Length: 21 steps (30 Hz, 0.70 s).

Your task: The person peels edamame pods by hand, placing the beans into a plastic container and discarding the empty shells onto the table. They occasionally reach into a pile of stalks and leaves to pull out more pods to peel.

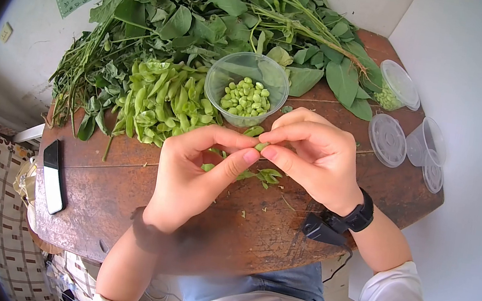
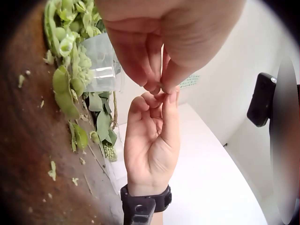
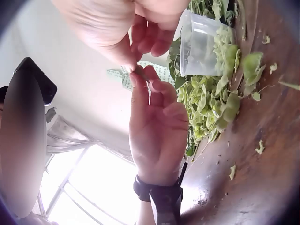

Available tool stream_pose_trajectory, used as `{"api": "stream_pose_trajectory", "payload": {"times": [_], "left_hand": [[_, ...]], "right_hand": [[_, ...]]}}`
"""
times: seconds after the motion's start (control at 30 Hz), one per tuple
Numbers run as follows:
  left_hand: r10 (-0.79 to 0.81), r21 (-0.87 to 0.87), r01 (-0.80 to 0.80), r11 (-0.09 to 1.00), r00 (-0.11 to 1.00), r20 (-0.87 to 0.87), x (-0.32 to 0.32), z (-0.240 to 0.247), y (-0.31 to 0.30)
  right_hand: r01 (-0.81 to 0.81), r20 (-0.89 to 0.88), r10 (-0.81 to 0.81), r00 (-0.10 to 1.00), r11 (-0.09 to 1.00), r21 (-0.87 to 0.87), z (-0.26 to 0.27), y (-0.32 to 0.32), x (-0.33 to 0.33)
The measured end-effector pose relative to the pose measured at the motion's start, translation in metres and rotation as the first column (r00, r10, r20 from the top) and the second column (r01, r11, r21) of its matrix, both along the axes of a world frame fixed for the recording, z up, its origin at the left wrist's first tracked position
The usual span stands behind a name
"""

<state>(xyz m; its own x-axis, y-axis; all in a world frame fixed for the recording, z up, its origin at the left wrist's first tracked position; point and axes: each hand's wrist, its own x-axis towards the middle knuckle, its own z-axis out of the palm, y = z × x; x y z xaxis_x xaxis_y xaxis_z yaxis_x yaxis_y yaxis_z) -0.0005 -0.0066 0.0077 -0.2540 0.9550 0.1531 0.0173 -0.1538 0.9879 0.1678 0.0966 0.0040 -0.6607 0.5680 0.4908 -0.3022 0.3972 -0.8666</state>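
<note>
In the head view, both hands meet over the table in front of a clear plastic bowl [image 1: 225, 69] that holds shelled green beans [image 1: 247, 97]. A small green soybean pod [image 1: 261, 146] is pinched between their fingertips. My left hand [image 1: 189, 165] holds it with thumb and index finger from the left. From the other side, my right hand [image 1: 322, 162] pinches it in the same way. Fingers mostly hide the pod in both wrist views. Loose pods [image 1: 268, 178] lie on the tabletop beneath the hands, and a heap of full pods [image 1: 167, 103] sits left of the bowl.
Leafy bean stalks [image 1: 210, 17] cover the back of the wooden table [image 1: 125, 183]. At the right edge stand a tilted tub with green bits [image 1: 391, 98], a round lid [image 1: 387, 140] and an upturned clear cup [image 1: 419, 145]. A phone [image 1: 54, 176] lies at the left edge.
</note>
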Motion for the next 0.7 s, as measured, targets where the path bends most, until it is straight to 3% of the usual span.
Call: {"api": "stream_pose_trajectory", "payload": {"times": [0.07, 0.2, 0.3, 0.4, 0.5, 0.57, 0.7], "left_hand": [[0.019, 0.017, -0.018, 1.0, 0.994, -0.112, -0.002, 0.0, 0.0], [-0.003, 0.033, 0.008, 0.999, 0.991, -0.13, -0.004, 0.001, 0.001], [-0.051, 0.043, 0.056, 0.997, 0.994, -0.1, -0.006, -0.002, 0.001], [-0.108, 0.098, 0.103, 0.99, 0.993, 0.05, -0.006, -0.004, 0.002], [-0.144, 0.027, 0.142, 0.989, 0.986, 0.088, -0.008, -0.002, 0.002], [-0.236, 0.029, 0.235, 0.972, 0.968, 0.085, -0.011, -0.003, 0.002], [-0.296, 0.023, 0.295, 0.955, 0.947, 0.128, -0.015, -0.007, 0.001]], "right_hand": [[-0.021, 0.01, 0.021, 1.0, 0.999, -0.031, 0.0, -0.001, 0.0], [-0.029, -0.005, 0.028, 1.0, 0.998, -0.053, 0.0, -0.002, 0.0], [-0.082, 0.003, 0.082, 0.997, 0.994, -0.071, 0.0, -0.002, 0.001], [-0.114, -0.017, 0.113, 0.993, 0.988, -0.108, 0.001, -0.002, 0.001], [-0.132, -0.018, 0.13, 0.991, 0.986, -0.105, 0.002, -0.003, 0.001], [-0.209, -0.033, 0.208, 0.978, 0.941, -0.267, 0.004, -0.004, 0.001], [-0.28, 0.031, 0.303, 0.952, 0.911, -0.301, 0.01, 0.0, 0.006]]}}
